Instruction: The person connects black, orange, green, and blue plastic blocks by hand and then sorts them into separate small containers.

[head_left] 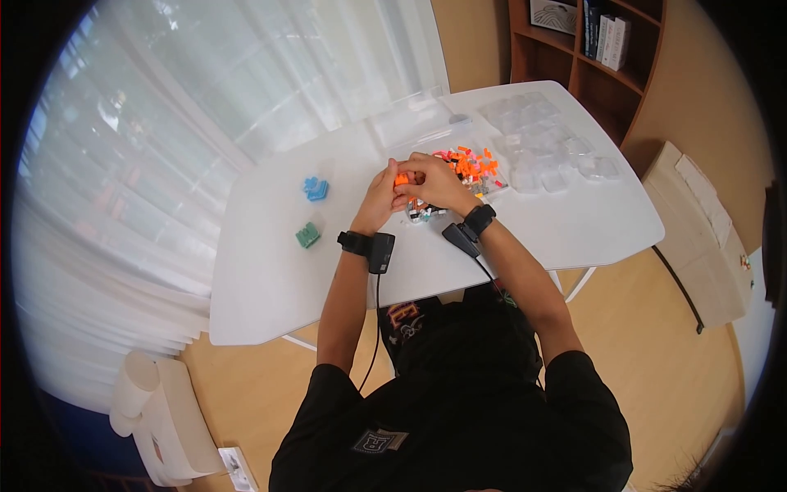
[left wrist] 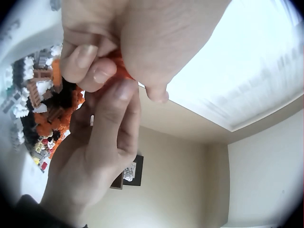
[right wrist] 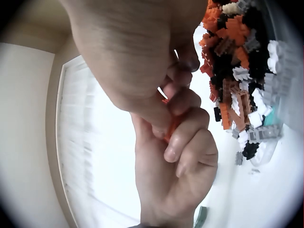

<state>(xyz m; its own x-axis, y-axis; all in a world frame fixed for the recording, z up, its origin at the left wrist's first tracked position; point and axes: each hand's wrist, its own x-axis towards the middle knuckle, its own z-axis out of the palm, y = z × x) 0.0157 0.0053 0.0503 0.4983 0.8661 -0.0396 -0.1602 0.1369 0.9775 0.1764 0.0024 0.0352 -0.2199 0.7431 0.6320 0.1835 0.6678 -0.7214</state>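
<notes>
Held up over the white table, a small orange brick build (head_left: 402, 179) sits between both hands, mostly covered by fingers. My left hand (head_left: 377, 203) grips it from the left, its fingers curled round it in the right wrist view. From the other side my right hand (head_left: 443, 185) pinches it, thumb and fingertips pressed close against the orange (right wrist: 172, 129). Just beyond and to the right of the hands lies a heap of loose toy bricks (head_left: 471, 166), in orange, black, white, grey and brown.
On the left of the white table (head_left: 270, 279) stand a blue brick build (head_left: 315, 189) and a green brick build (head_left: 307, 235). Several clear plastic containers (head_left: 541, 139) cover the back right. A sheer curtain (head_left: 246, 74) hangs behind, and a wooden bookshelf (head_left: 578, 70) stands beyond the table.
</notes>
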